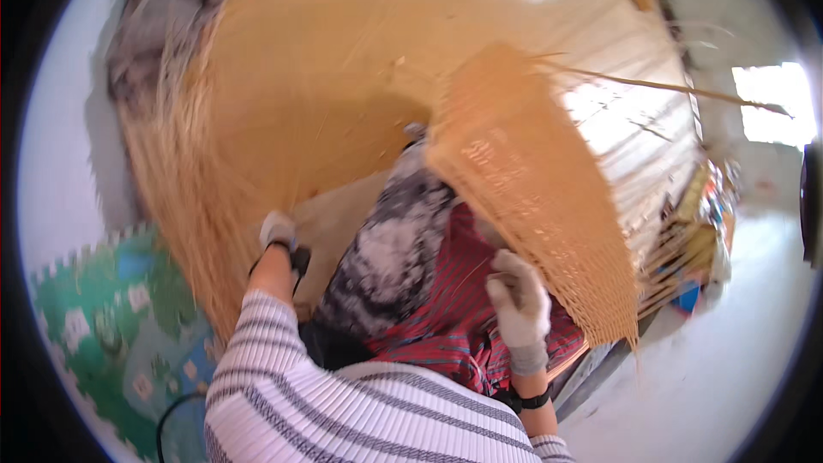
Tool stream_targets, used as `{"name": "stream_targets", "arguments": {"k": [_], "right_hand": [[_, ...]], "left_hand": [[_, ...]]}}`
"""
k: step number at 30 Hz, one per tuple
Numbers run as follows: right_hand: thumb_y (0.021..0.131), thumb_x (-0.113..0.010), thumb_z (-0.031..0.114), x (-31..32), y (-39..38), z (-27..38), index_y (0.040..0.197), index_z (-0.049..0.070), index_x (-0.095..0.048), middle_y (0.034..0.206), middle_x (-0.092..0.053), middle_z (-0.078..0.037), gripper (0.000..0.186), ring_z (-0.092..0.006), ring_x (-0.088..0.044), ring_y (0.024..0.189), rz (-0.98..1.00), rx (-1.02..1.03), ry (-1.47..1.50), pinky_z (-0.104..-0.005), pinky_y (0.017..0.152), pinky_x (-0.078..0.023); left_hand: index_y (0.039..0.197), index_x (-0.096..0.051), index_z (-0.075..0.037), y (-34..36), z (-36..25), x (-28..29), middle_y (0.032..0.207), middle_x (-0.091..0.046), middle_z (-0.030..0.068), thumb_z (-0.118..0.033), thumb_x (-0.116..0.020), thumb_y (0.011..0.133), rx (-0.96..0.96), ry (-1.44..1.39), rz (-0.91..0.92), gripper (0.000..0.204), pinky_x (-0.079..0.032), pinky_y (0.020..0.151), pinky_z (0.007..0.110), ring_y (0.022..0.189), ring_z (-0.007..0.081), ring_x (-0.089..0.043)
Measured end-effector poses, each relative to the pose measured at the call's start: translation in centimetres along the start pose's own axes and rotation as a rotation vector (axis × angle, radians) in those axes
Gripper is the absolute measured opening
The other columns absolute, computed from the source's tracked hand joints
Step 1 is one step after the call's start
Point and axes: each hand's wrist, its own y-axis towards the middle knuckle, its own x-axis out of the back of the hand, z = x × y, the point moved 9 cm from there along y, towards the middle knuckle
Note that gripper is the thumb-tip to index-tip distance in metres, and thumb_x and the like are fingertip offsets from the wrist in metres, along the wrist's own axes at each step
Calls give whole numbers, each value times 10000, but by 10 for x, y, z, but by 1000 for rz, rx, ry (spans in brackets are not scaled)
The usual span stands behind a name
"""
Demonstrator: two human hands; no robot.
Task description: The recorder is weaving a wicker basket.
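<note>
A pale tan woven panel [531,180], apparently of plant strips, rests across my lap, curved and tilted to the right. One long strip [669,84] sticks out from its far end. My right hand [521,300], in a white glove, is beside the panel's near edge with fingers loosely bent and a gap at the thumb; nothing shows in it. My left hand [279,230], also gloved, reaches out to a bundle of long loose strips [184,163] on the left. Blur hides its fingers, so any hold on a strip cannot be made out.
A red plaid cloth [437,309] and a black-and-white patterned cloth [386,249] cover my lap. Ahead spreads a shiny tan floor [326,60]. Green foam mats [111,326] are at lower left, a grey cloth heap [167,21] at upper left. Assorted items [707,223] stand at right.
</note>
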Motion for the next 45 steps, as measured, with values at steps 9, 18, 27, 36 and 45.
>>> {"name": "stream_targets", "arguments": {"k": [9,18,27,36,45], "right_hand": [[917,-734,96,-19,13,63,1297,61,-634,1024,-667,-130,395,-243,-721,898,165,201,-242,-353,765,-574],[902,-714,-27,21,-21,-13,1177,1,-691,1153,-720,-99,278,-123,-675,896,-105,-37,-109,-272,800,-560],[929,-682,-41,3,-8,-19,1227,22,-670,1161,-704,-77,305,-136,-673,940,1,-29,-102,-295,846,-562],[930,-687,-29,2,4,-15,1241,20,-670,1117,-711,-81,315,-156,-682,960,27,-3,-90,-299,870,-558],[912,-699,-40,7,16,18,1252,6,-664,1114,-721,-102,345,-162,-698,951,86,154,-116,-298,836,-571]], "left_hand": [[1237,-737,-190,14,-9,17,1191,-760,34,-349,-550,1008,-217,376,31,335,-554,843,390,1087,220,-727],[1062,-787,-109,10,25,0,1158,-744,155,-258,-603,950,444,-635,-179,262,-590,877,465,1078,351,-720],[1121,-728,-80,-27,42,3,1149,-731,174,-350,-751,862,684,-1183,-213,374,-555,918,468,1093,370,-694],[997,-751,-70,5,36,-6,988,-745,173,-294,-716,856,550,-919,-229,267,-577,802,421,904,337,-729],[1244,-618,-62,-58,39,118,999,-712,68,-144,-647,997,-180,-2429,-113,262,-519,555,252,675,113,-634]]}}
